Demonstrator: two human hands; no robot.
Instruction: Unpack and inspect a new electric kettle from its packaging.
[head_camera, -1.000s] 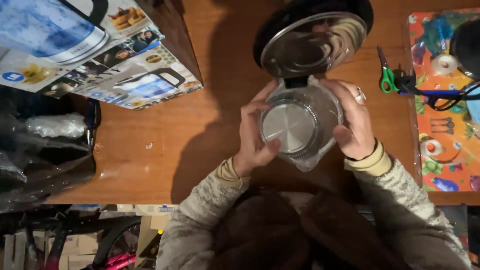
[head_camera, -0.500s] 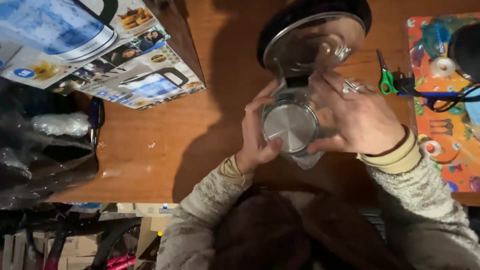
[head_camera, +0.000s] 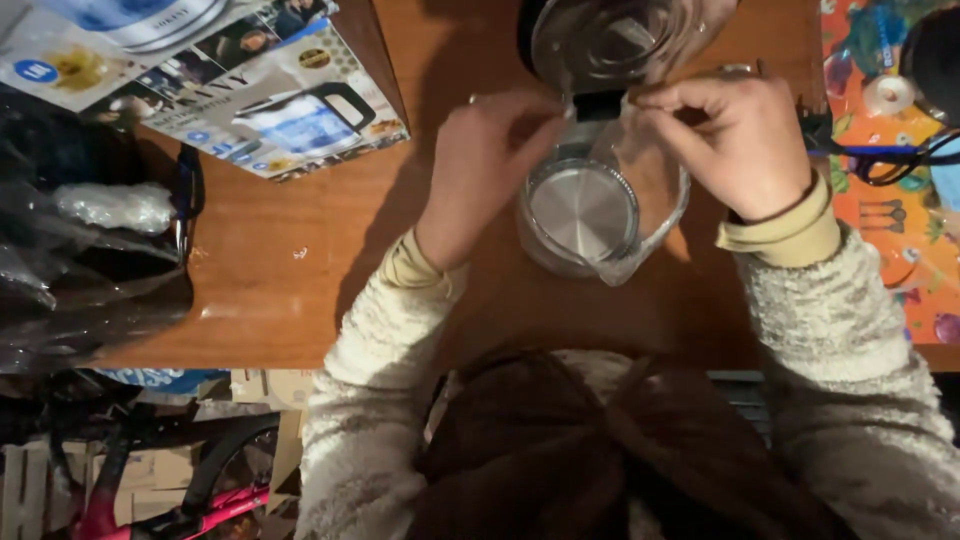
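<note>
Two hands are at work on one glass kettle (head_camera: 600, 215), seen from the single head view.

Head view: the kettle stands upright on the wooden worktop (head_camera: 300, 270), just ahead of the person's chest, its steel floor plainly visible through the open mouth. The lid (head_camera: 625, 40) is swung back on its hinge at the far side. The left hand (head_camera: 480, 165) has its fingers curled in at the rim near the hinge; the right hand (head_camera: 745, 140) likewise has fingertips drawn together at the same spot. Both appear to be pinching something small or thin there, possibly clear film, but what exactly cannot be told. Thin clear wrapping seems to hang about the kettle's near wall.

Judgement on method: with both hands up at the hinge, nothing steadies the body, so any pull should be gentle and directed along the rim, not upward, to keep the kettle from tipping. The open lid should not be levered against.

Surroundings: a printed carton (head_camera: 230, 90) lies to the left, well apart; a black bag (head_camera: 80, 260) sits at the worktop's left edge; a bright mat (head_camera: 900, 220) with dark cables (head_camera: 880, 155) lies to the right, near the right wrist.
</note>
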